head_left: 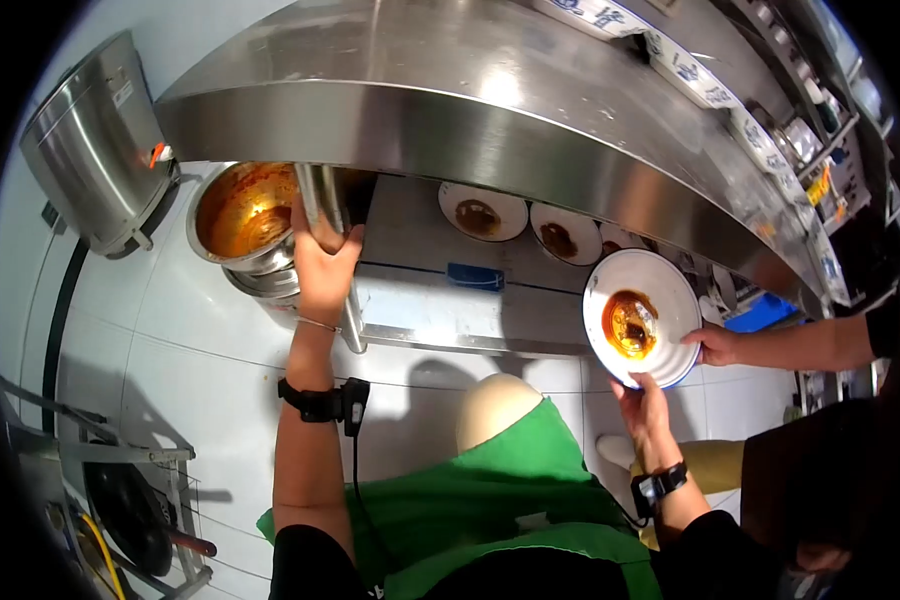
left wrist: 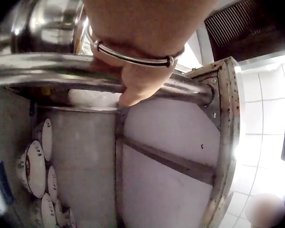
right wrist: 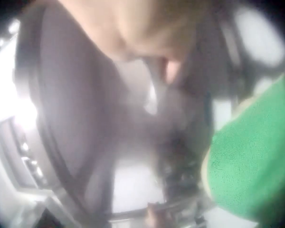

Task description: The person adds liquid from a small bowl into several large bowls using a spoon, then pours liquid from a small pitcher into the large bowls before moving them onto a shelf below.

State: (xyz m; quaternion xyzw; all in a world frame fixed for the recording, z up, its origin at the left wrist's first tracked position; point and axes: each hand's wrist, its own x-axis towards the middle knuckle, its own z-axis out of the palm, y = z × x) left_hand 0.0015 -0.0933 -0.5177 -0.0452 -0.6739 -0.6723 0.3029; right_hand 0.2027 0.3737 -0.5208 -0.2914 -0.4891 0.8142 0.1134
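My left hand [head_left: 325, 280] grips the upright steel table leg [head_left: 322, 200] under the counter. In the left wrist view, that hand [left wrist: 145, 80] is wrapped round the metal tube [left wrist: 190, 89], with a bangle on the wrist. My right hand [head_left: 648, 408] pinches the near rim of a white bowl [head_left: 675, 310] with reddish-brown, oily sauce inside. Another person's hand [head_left: 715, 343] holds the same bowl at its right rim. The right wrist view is blurred, with my right hand [right wrist: 133, 28] at the top and the bowl mostly indistinct.
More white bowls [head_left: 482, 195] with brown sauce stand on the lower shelf [head_left: 410, 300], beneath the steel counter [head_left: 370, 120]. A sauce-smeared steel pot [head_left: 215, 225] is beyond the leg. A tall steel container [head_left: 95, 150] stands at left, and a rack with a wok [head_left: 120, 505] at lower left.
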